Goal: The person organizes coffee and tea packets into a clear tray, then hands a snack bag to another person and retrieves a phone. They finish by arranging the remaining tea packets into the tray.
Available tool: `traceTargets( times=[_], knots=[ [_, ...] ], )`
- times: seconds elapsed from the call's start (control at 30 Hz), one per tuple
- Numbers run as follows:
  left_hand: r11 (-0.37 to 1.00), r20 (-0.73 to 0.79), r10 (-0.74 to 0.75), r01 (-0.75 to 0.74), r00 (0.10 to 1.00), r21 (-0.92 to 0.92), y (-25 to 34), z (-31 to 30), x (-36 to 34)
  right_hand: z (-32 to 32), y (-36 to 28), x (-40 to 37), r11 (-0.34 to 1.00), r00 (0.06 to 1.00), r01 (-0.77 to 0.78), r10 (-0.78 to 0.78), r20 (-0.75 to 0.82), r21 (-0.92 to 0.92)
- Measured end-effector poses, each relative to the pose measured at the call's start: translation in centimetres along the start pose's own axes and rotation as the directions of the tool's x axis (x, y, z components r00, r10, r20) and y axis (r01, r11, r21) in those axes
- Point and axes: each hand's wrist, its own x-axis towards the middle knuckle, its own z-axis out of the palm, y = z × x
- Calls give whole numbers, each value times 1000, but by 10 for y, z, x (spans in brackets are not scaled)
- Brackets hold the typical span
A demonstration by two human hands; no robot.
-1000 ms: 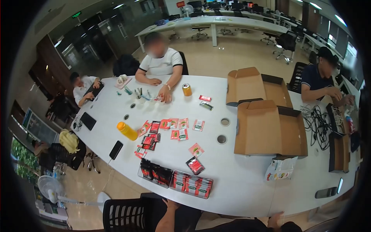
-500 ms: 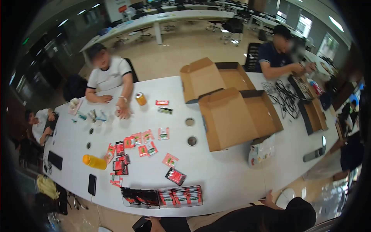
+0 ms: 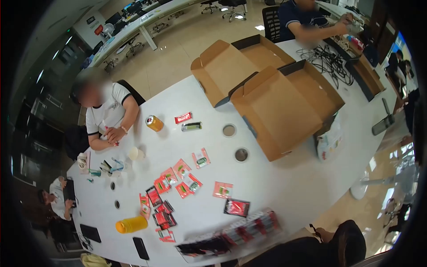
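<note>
What appears to be my right hand (image 3: pixel 325 234) is low on the right, past the table's front edge, close to my dark clothing (image 3: pixel 298 249). A small dark loop or strap shows at its fingers, but I cannot make out the grip. My left hand is not visible. Nearest me, a long clear tray (image 3: pixel 231 234) of red and black packets is smeared by motion at the table's edge. Beyond it lie a black-and-red packet (image 3: pixel 236 208) and a pink packet (image 3: pixel 222 190). More red and pink packets (image 3: pixel 163 219) are scattered to the left.
Two open cardboard boxes (image 3: pixel 275 115) and a white bag (image 3: pixel 330 141) stand to the right. A yellow bottle (image 3: pixel 131 224), phone (image 3: pixel 141 248), orange can (image 3: pixel 154 123) and paper cup (image 3: pixel 137 154) are leftward. Black cables (image 3: pixel 329 64) lie near a seated person (image 3: pixel 302 22); another person (image 3: pixel 106 115) sits across.
My view has tilted and shifted. The tray is now blurred, and my left hand has left the frame. The person across has let go of the paper cup and drawn both hands together.
</note>
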Motion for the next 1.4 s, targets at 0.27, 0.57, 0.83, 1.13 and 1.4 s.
traceTargets(
  times=[0.27, 0.57, 0.83, 1.13, 1.4],
  knots=[
    [981, 157, -192, 189, 969, 34, -133, 5, -31, 132, -75, -27, 958, 947, -190, 120, -299, -217],
    [989, -85, -146, 142, 986, -49, -261, 69, -59, 98, -86, -37, 970, 873, 243, -218, -436, 0],
    [885, -268, 24, -145, 963, -442, -240, 40, -79, 92, -103, -6, 886, 664, 439, -433, -609, -152],
    [528, -576, 539, -779, 614, -337, -216, -23, -53, 96, -139, -57, 688, 206, 695, -468, -860, -208],
    [-707, -971, 224, -699, -79, -106, -98, -197, -168, 3, -191, -289, 113, -705, 684, -154, -692, -721]
  ],
)
